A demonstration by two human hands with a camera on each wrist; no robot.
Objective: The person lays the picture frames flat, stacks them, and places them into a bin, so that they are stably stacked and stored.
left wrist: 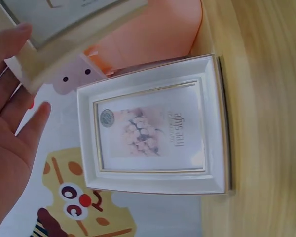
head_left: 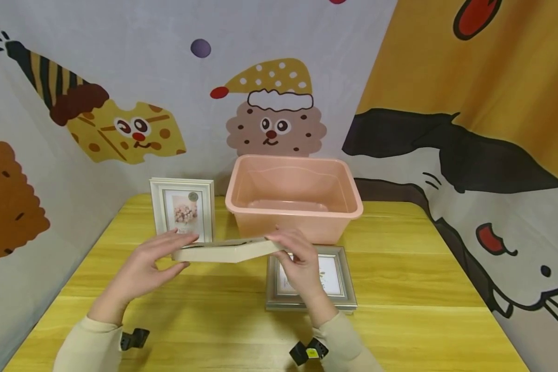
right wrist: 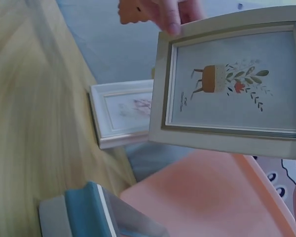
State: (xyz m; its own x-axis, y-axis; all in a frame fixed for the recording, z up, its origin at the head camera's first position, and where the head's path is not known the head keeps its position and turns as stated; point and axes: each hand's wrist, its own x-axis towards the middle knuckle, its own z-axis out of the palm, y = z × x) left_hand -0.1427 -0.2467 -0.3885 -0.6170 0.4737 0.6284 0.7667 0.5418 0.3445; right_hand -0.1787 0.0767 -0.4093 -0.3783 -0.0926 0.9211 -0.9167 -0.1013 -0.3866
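Note:
Both hands hold a cream photo frame (head_left: 230, 253) raised above the table, seen nearly edge-on in the head view. Its front, with a potted-plant print, shows in the right wrist view. My left hand (head_left: 151, 261) grips its left end, fingers over the top and thumb below. At the other end, my right hand (head_left: 299, 263) pinches the edge between thumb and fingers. Behind the left hand stands a white photo frame (head_left: 183, 209) with a flower print. A silver photo frame (head_left: 349, 281) lies under the right hand, partly covered by it.
A pink plastic bin (head_left: 297, 222) stands at the back of the wooden table (head_left: 414, 268), against a cartoon-printed cloth (head_left: 158, 67). No contents show inside the bin. Small black devices (head_left: 135, 338) sit at both wrists.

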